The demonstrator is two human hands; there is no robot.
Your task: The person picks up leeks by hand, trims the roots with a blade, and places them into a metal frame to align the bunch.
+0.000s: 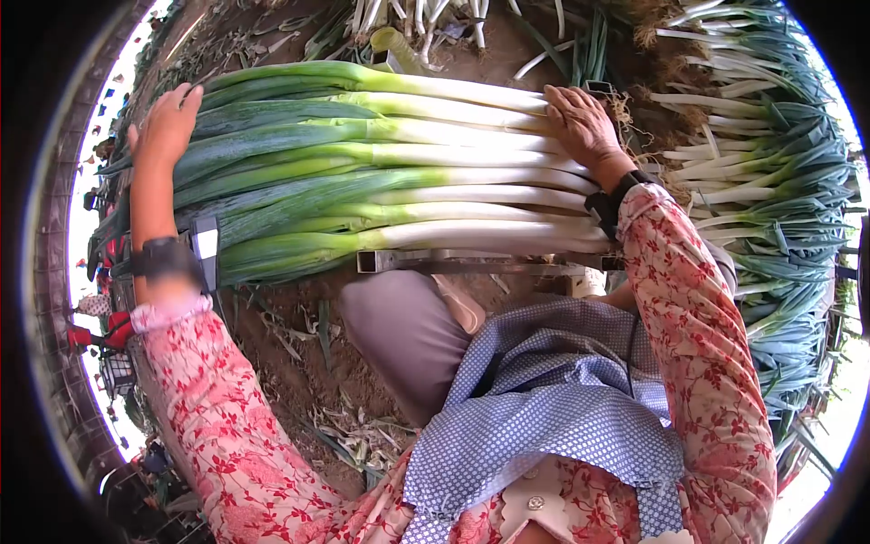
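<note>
Several long green onions (pixel 408 159) lie side by side across a metal frame (pixel 381 262), green leaves to the left and white stems to the right. My left hand (pixel 169 122) is at the leafy end, upper left, its fingers apart and pointing up; nothing shows in it. My right hand (pixel 583 124) rests palm down on the white ends at the upper right, fingers stretched out over the stems. Both wrists wear dark bands.
A big pile of green onions (pixel 770 199) runs down the right side, roots facing inward. More white stems (pixel 426 18) lie at the top, near a yellow-green roll (pixel 394 45). Leaf scraps (pixel 362 435) litter the soil. My knee (pixel 403 335) is just below the frame.
</note>
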